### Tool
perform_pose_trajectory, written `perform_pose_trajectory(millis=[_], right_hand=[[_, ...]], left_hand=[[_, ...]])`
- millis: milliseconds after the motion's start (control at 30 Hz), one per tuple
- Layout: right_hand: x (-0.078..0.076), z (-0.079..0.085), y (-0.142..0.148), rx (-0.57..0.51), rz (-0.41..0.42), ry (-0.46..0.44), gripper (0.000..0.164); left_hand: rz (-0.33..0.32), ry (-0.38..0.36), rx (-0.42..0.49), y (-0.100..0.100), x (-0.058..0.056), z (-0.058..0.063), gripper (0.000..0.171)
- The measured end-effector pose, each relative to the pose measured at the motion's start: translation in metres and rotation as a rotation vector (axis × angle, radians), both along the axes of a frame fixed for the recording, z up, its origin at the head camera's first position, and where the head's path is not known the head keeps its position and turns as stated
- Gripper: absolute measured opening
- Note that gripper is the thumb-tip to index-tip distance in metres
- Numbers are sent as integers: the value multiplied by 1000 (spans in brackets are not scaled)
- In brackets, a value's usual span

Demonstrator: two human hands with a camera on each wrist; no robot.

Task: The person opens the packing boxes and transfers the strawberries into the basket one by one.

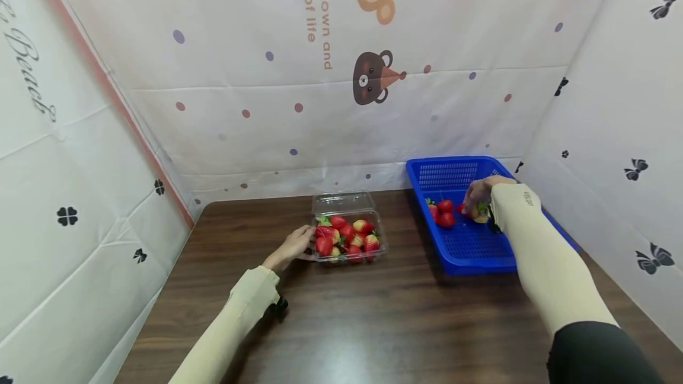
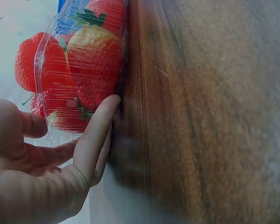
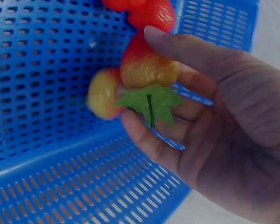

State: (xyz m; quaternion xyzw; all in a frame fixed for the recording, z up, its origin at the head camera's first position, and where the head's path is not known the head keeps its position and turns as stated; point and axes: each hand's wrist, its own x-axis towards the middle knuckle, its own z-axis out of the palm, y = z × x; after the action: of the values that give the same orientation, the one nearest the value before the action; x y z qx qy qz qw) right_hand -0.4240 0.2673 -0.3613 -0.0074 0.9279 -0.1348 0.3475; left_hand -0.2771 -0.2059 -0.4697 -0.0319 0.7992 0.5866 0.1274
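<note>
Left hand (image 1: 294, 246) with fingers loosely extended, touching clear box (image 1: 344, 201) of strawberries (image 1: 329, 234), right hand (image 3: 224, 126) pinching red-and-yellow strawberry (image 3: 149, 67) between thumb and fingers, inside blue basket (image 1: 445, 174)

Back cloth (image 1: 309, 82): "ow down and", "ent of life"; left cloth (image 1: 91, 165): "Beach"; sleeve (image 1: 539, 250): illegible.

a clear plastic box (image 1: 383, 248) stands upright, its lid (image 1: 344, 201) folded back at twelve o'clock, heaped with red strawberries (image 1: 326, 233), some partly pale yellow; the left hand (image 1: 293, 246) touches its nine o'clock end. at its three o'clock sits a blue slotted basket (image 1: 464, 248). red fruit (image 1: 446, 220) lies along its nine o'clock side; the right hand (image 1: 484, 189) grips a red-and-yellow strawberry (image 3: 147, 67) with a green leaf cap (image 3: 151, 99), a yellowish one (image 3: 101, 95) just beside it.
</note>
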Motion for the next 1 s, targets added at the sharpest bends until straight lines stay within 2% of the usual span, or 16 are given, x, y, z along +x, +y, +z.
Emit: perform_pose_trajectory(millis=[167, 267, 500, 600, 700, 767, 867, 933, 1000], right_hand=[[1, -6, 0, 44, -2, -10, 61], [4, -4, -1, 41, 20, -18, 58], [8, 3, -8, -156, 53, -165, 43], [5, 15, -14, -165, 99, -145, 45], [2, 37, -34, -172, 176, -78, 43], [2, 55, -57, -174, 273, 2, 41], [6, 78, -99, -155, 456, 175, 36], [11, 86, -129, -136, 576, 293, 33], [17, 86, -158, -132, 669, 366, 31]], left_hand=[[-14, 8, -15, 4, 0, -1, 38], [-17, 10, -20, 4, -2, -1, 39], [-2, 1, 5, 5, -5, -5, 38], [1, -15, 15, 4, -6, -5, 38], [10, -21, 17, 2, -7, -6, 38], [16, -20, 13, 1, -7, -6, 38], [23, -16, 1, -1, -8, -5, 38], [19, -12, -2, -1, -8, -5, 38], [21, -13, 2, -1, -8, -5, 39]])
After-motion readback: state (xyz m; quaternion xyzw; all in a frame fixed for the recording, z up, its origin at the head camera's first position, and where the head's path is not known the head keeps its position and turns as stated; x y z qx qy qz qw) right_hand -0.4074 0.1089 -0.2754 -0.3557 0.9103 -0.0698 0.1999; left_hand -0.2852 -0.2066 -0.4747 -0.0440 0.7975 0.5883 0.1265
